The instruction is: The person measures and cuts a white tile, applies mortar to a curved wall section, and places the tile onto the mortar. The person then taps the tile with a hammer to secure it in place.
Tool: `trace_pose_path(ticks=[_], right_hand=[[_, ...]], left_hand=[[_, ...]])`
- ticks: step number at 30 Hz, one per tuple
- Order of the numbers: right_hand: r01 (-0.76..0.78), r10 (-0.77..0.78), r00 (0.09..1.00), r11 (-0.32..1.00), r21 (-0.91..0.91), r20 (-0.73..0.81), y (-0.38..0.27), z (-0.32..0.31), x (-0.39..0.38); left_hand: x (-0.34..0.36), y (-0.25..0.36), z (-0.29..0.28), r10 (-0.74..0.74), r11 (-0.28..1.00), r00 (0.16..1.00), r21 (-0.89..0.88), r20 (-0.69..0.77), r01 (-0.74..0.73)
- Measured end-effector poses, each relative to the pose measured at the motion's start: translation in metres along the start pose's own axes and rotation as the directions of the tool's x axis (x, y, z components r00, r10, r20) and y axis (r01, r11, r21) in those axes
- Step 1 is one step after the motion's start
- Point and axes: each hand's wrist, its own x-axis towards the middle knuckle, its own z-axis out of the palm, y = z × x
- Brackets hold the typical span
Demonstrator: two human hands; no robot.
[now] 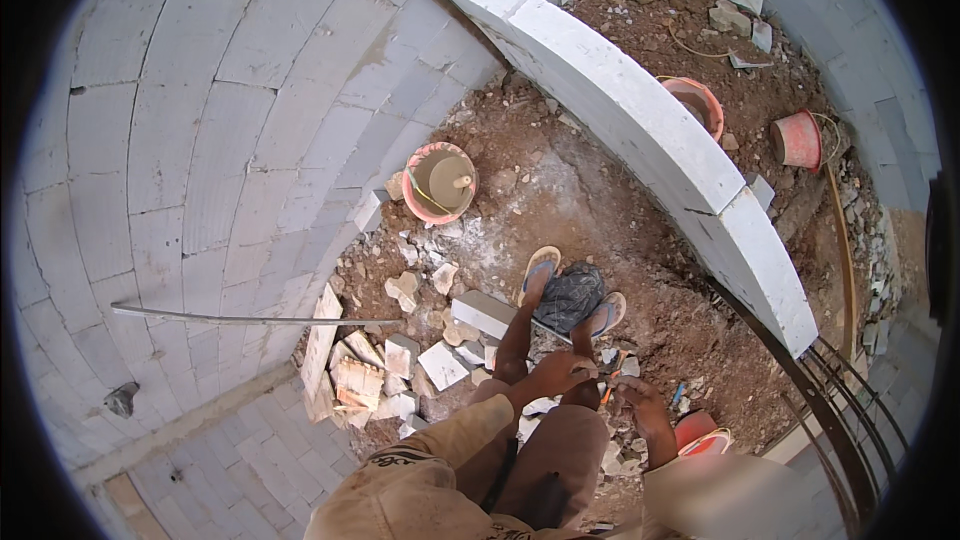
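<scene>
My left hand point(562, 373) is in front of my knees, its fingers curled together. Anything in them is too small to make out. My right hand point(644, 406) is a little to its right, fingers bent inward toward the left hand. Whether it pinches something does not show. The two hands are apart. Below them, small bits of rubble and an orange scrap point(607, 395) lie on the ground. Between my sandalled feet is a crumpled dark plastic bag point(572, 298).
A bucket of grey mortar point(440, 183) stands ahead by the left block wall point(200, 140). A low curved block wall point(640, 90) runs along the right, with more buckets point(798, 140) beyond. Broken blocks point(443, 365) and a wooden board point(321, 340) lie left; a red bucket point(702, 432) is right.
</scene>
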Motion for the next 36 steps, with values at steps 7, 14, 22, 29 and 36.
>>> trace_pose_path(ticks=[7,14,22,29,36], right_hand=[[0.021,0.095,0.972,0.874,-0.485,0.215,0.017,-0.040,-0.023],[0.221,0.023,0.970,0.321,-0.921,0.241,0.001,-0.077,-0.026],[0.079,-0.102,0.992,0.092,-0.993,0.069,0.000,-0.072,0.007],[-0.225,-0.433,0.899,-0.333,-0.916,-0.063,-0.066,0.006,0.029],[0.427,-0.325,0.904,0.693,-0.582,0.276,-0.117,0.263,0.162]], left_hand=[[-0.012,0.000,-0.022,0.005,0.980,0.943,0.184,0.333,-0.070],[-0.025,0.012,-0.055,-0.128,0.932,0.938,0.364,0.322,0.002],[-0.039,0.001,-0.096,-0.084,0.970,0.899,0.243,0.430,-0.026],[-0.037,-0.032,-0.189,-0.010,0.995,0.969,0.103,0.248,-0.016],[-0.015,-0.016,-0.279,0.107,0.975,0.993,0.192,0.057,-0.116]])
